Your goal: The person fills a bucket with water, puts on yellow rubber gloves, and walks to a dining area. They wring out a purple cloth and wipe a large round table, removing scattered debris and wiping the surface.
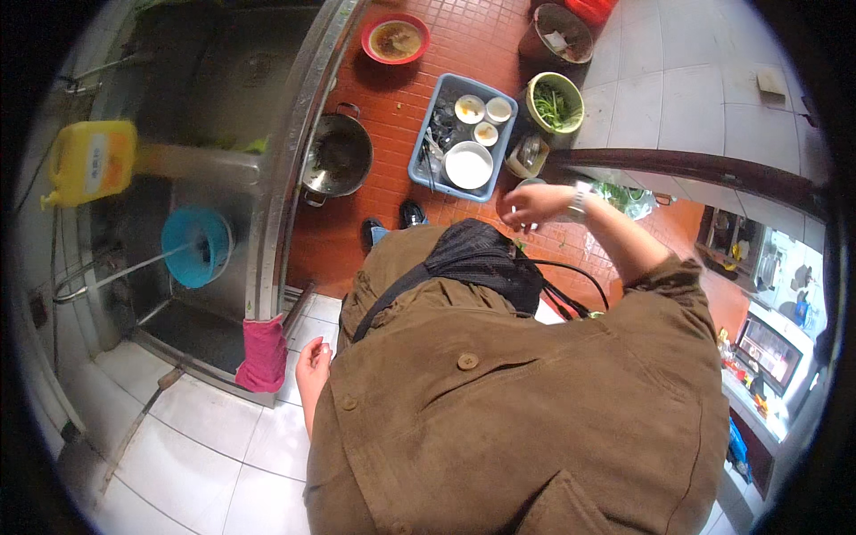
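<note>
My left hand [313,361] hangs low at my side with loosely curled fingers. Nothing shows in it, and the pink cloth [262,354] draped over the metal sink's corner is nearby. Out to the right, my right hand [531,206], with a metal band [578,202] on its wrist, hovers with bent, parted fingers and no visible load. Just beyond it, a blue plastic tub [416,168] on the floor holds several white bowls and dark utensils, including a larger white bowl [468,165]. A small clear container [528,156] stands beside the tub.
Left is a stainless sink [264,267] with a blue basin [190,247] under running water and a yellow jug [93,164]. A steel pot [338,157], red bowl [396,39], greens bucket [556,103] and waste bin [555,37] stand on the tiles. A doorway opens right.
</note>
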Demonstrator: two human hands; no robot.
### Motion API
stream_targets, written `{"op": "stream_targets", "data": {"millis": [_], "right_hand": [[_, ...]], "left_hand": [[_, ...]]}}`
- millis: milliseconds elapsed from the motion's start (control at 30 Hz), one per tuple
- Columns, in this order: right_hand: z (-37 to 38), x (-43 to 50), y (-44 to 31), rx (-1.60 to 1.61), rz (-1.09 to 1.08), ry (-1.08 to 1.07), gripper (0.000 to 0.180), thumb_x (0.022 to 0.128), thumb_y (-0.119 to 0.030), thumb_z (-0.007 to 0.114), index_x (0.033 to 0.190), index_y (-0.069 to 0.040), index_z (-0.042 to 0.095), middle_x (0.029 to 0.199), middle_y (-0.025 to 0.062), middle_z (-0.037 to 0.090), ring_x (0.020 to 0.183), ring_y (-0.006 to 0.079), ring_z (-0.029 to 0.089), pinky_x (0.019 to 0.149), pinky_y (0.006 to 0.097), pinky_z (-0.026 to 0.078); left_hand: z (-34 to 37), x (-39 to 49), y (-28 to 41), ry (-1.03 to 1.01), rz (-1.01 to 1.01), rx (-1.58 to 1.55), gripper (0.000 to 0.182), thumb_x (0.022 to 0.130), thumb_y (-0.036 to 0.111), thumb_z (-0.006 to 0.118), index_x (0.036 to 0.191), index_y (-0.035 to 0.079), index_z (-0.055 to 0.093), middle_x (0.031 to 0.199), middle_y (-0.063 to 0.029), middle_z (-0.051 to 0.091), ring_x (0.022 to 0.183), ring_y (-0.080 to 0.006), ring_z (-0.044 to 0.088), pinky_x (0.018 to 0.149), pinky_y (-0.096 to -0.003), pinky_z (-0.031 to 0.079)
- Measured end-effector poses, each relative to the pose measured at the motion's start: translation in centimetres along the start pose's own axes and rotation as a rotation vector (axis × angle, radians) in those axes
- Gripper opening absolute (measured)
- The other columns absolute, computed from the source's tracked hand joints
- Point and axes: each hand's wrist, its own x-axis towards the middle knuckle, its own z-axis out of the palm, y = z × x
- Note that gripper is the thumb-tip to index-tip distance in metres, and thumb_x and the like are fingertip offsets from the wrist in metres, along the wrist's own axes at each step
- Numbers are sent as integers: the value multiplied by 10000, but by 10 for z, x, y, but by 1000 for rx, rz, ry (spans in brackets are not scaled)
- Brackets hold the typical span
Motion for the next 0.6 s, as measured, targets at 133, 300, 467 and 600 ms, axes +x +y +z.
{"op": "stream_targets", "data": {"millis": [133,300,467,600], "right_hand": [[40,-45,39,480,227,-10,415,986,-373,568,1286,-90,524,1026,88,677,817,182,693,704,331,585],[131,-65,62,1037,89,-124,487,984,-495,518,1118,-38,620,974,103,694,811,205,689,704,316,541],[179,-64,78,1169,-70,16,432,983,-470,536,980,-44,611,870,96,680,796,189,676,669,303,529],[197,-67,86,1237,-84,-9,369,999,-403,534,997,-38,588,866,107,676,759,188,678,627,297,544]], "left_hand": [[-2,7,23,9,100,113,309,933,163,662,1184,-13,619,1013,-60,649,909,-110,597,812,-255,483],[11,27,96,-97,288,177,266,947,129,630,1170,-17,627,1063,-70,652,973,-132,600,875,-277,475],[67,44,183,-347,587,476,267,922,129,640,1156,0,637,1066,-103,666,956,-171,645,848,-302,506],[120,36,221,-600,775,643,271,894,120,649,1130,-10,635,1030,-156,664,928,-246,663,823,-331,513]]}}
